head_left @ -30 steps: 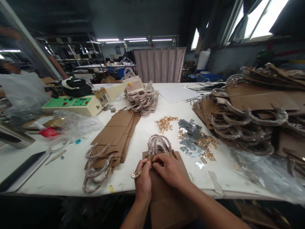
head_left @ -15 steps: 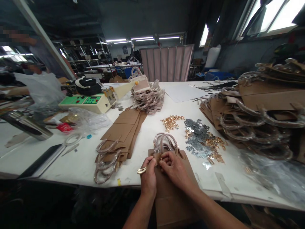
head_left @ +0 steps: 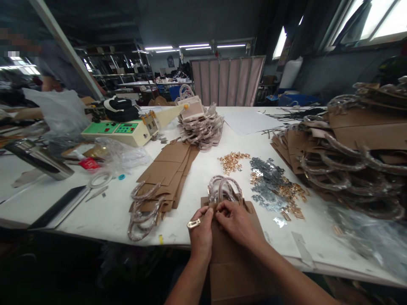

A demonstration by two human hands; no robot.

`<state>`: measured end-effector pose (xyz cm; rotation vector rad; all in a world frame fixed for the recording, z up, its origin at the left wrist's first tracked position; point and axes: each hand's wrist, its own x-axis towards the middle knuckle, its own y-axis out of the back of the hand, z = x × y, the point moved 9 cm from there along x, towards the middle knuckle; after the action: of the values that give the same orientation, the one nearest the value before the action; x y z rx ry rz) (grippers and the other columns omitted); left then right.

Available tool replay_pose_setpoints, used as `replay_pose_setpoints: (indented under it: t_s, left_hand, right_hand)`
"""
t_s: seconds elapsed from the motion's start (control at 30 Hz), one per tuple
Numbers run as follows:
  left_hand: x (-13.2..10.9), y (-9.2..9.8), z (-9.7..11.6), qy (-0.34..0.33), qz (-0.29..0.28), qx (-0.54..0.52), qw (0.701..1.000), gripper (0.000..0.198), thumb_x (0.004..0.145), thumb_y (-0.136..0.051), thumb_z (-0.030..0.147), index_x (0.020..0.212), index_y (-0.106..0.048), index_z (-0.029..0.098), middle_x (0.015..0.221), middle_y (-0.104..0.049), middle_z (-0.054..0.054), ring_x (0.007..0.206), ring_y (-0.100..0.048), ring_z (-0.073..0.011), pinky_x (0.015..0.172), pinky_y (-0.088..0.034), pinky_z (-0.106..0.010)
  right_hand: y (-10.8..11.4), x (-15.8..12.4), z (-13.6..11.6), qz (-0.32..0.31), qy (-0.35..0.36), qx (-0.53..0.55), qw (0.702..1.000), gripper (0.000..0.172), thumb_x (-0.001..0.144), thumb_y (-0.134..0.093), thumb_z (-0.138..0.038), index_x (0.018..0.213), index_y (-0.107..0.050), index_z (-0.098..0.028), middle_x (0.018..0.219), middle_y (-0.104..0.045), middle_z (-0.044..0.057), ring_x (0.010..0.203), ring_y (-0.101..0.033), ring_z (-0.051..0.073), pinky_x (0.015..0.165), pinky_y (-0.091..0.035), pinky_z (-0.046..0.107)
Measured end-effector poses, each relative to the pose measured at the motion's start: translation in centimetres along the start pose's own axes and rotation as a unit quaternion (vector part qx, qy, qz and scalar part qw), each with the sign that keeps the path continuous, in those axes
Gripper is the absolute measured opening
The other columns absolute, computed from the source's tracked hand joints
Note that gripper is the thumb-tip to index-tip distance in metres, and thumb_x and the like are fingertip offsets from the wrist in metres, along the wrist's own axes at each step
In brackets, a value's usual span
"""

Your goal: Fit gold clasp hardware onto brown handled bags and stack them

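Note:
A brown bag panel [head_left: 233, 271] hangs over the table's front edge, its plastic-wrapped loop handles [head_left: 230, 186] lying on the tabletop. My left hand [head_left: 202, 231] is closed on the panel's top part, thumb uppermost. A pale gold metal piece [head_left: 193, 223] sits across a finger of that hand. Close beside it, my right hand [head_left: 234, 221] pinches at the same spot below the handles. Whatever lies between its fingertips is too small and covered to make out. Right of the hands are small gold fittings [head_left: 294, 212] and a heap of grey metal plates [head_left: 269, 173].
More brown panels with handles [head_left: 168, 169] lie to the left, and a tall stack [head_left: 356, 127] stands at right. Gold pieces [head_left: 233, 162] lie ahead. A green-and-cream machine [head_left: 117, 131], steel flask [head_left: 41, 161] and tape roll [head_left: 100, 180] occupy the left side. A person [head_left: 60, 67] stands far left.
The view has shifted slightly, so the scene sits a little further right. Both hands stay at the panel's top, with the right fingers curled a bit tighter. The person at far left has moved an arm.

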<state>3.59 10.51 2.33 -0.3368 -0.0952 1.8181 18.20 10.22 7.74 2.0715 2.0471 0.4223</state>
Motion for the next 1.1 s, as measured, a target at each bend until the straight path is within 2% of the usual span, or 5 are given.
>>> replay_pose_setpoints:
  t_s: [0.4,0.6,0.77,0.97,1.1]
  left_hand:
    - [-0.7,0.4,0.8,-0.036,-0.021,0.028,0.999,0.027,0.082,-0.072,0.044,0.087,-0.074,0.018,0.082,-0.075,-0.004,0.080,-0.066,-0.0204,0.074,-0.052,-0.030]
    - [-1.2,0.8,1.5,-0.054,-0.015,0.037,0.998,0.031,0.084,-0.070,0.048,0.090,-0.074,0.018,0.086,-0.075,-0.005,0.084,-0.067,-0.0224,0.078,-0.053,-0.031]
    - [-1.1,0.4,1.9,-0.072,-0.030,0.042,0.996,0.031,0.083,-0.072,0.049,0.092,-0.075,0.020,0.091,-0.077,-0.004,0.090,-0.069,-0.0234,0.084,-0.053,-0.032]
    - [1.2,0.3,-0.2,0.007,-0.012,-0.002,1.000,0.040,0.067,-0.084,0.050,0.093,-0.073,0.022,0.086,-0.077,-0.001,0.082,-0.071,-0.0234,0.073,-0.055,-0.032]
    - [2.4,0.1,0.0,0.050,-0.008,0.003,0.999,0.047,0.058,-0.089,0.046,0.095,-0.072,0.023,0.088,-0.077,-0.001,0.083,-0.072,-0.0242,0.075,-0.058,-0.035]
  right_hand:
    - [-1.0,0.4,-0.4,-0.022,0.005,-0.064,0.998,0.012,0.088,-0.056,-0.024,0.078,-0.063,-0.025,0.068,-0.068,-0.002,0.065,-0.064,0.017,0.061,-0.046,0.027]
    - [-1.2,-0.3,0.6,0.012,-0.013,0.012,1.000,0.015,0.089,-0.061,-0.033,0.102,-0.064,-0.028,0.078,-0.070,0.000,0.066,-0.068,0.020,0.064,-0.053,0.033]
    - [-1.4,0.2,1.7,0.004,-0.042,0.092,0.995,0.017,0.084,-0.068,-0.035,0.076,-0.056,-0.026,0.061,-0.064,-0.003,0.051,-0.063,0.018,0.048,-0.047,0.028]
    - [-0.4,0.9,1.5,0.025,-0.102,0.101,0.989,0.018,0.079,-0.073,-0.031,0.072,-0.058,-0.024,0.051,-0.059,-0.007,0.037,-0.056,0.012,0.036,-0.032,0.019]
    - [2.6,-0.4,0.5,0.058,0.011,0.088,0.994,0.012,0.079,-0.078,-0.031,0.079,-0.069,-0.024,0.069,-0.069,-0.005,0.057,-0.064,0.013,0.053,-0.045,0.021]
